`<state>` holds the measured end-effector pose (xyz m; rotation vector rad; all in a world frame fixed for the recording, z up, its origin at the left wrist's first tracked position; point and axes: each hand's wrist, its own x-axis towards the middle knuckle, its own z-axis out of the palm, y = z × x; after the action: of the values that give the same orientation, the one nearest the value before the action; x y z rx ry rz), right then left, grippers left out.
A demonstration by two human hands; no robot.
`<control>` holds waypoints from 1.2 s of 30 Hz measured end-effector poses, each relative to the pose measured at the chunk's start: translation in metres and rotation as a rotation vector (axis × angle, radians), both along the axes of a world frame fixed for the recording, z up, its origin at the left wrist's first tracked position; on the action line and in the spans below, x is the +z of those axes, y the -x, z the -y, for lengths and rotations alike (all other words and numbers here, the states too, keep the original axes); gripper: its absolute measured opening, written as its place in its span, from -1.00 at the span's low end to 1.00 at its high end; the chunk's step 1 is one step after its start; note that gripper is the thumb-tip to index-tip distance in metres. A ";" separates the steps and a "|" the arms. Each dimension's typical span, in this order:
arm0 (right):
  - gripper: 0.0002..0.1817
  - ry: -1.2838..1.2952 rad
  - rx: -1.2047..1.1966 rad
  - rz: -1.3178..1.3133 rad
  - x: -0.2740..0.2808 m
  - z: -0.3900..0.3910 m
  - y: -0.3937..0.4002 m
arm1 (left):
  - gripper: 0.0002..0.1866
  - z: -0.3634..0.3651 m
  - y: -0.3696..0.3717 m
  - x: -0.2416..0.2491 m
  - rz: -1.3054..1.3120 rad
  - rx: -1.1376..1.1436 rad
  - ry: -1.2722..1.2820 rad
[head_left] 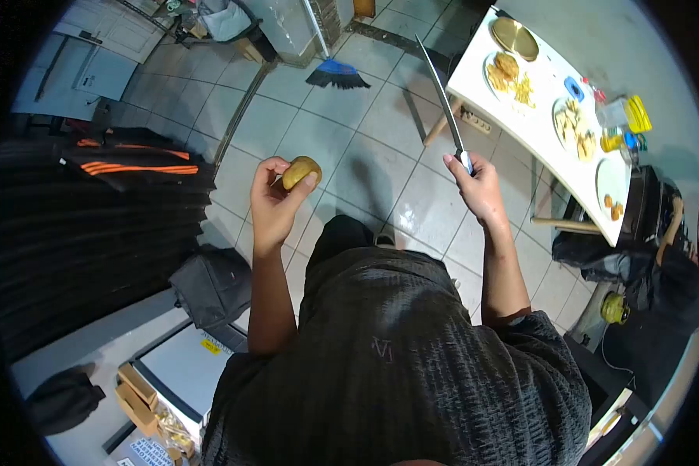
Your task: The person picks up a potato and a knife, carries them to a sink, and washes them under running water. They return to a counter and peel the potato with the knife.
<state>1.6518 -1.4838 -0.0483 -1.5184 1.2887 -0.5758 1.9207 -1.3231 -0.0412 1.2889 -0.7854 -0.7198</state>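
My left hand grips a brownish-yellow potato between thumb and fingers, held up in front of my body. The fist of my right hand is wrapped round the handle of a long knife. Its blade points up and away, tilted a little to the left. A wide gap separates potato and blade, and both are above the tiled floor. The knife's tip is near the left end of a white table.
Food lies on several plates on the table, including a plate of pale pieces. A round golden lid or tray and a yellow-lidded jar stand there too. A blue broom rests on the floor ahead. A dark bag is at left.
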 end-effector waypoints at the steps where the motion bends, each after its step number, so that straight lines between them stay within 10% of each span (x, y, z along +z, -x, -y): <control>1: -0.58 0.004 0.001 -0.003 -0.002 0.019 -0.012 | -0.64 0.017 -0.013 -0.002 -0.005 0.010 -0.004; 13: -0.63 -0.175 -0.234 -0.033 -0.036 0.259 -0.118 | -0.64 0.366 -0.167 -0.018 -0.015 -0.183 -0.101; 36: -0.58 -0.213 -0.369 0.112 -0.013 0.811 -0.194 | -0.65 1.000 -0.216 -0.012 -0.099 -0.407 -0.067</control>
<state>1.8457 -2.2948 -0.0609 -1.0653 1.5022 -0.7225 2.1365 -2.3229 -0.0530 1.1535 -0.9609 -1.1343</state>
